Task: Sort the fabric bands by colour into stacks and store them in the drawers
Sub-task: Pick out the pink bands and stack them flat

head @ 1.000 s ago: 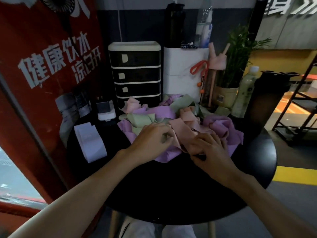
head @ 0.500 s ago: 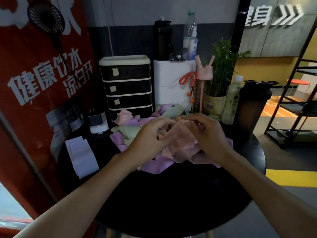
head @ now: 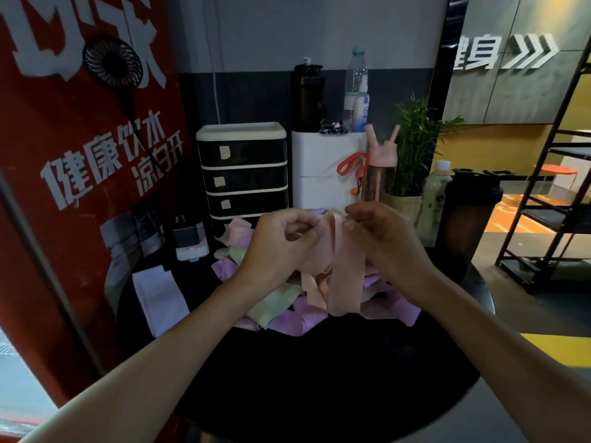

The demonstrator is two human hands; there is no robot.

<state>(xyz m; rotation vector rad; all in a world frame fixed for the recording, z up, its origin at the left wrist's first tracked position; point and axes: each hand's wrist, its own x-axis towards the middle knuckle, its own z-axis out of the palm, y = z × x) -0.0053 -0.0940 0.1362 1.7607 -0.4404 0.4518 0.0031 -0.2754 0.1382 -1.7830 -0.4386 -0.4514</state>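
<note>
Centre frame, our left hand & right hand each pinch the top of a pink band hanging over the pile on the table; looks light & floppy, so we'd grip both ends to fold w/o twisting.

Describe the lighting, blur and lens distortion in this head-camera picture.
Head view: dim overall, the black table showing almost no surface detail; head view: wide-angle lens bows the edge of the red poster and tilts the metal rack; head view: left hand, right hand and the peach band they pinch look slightly soft.
</note>
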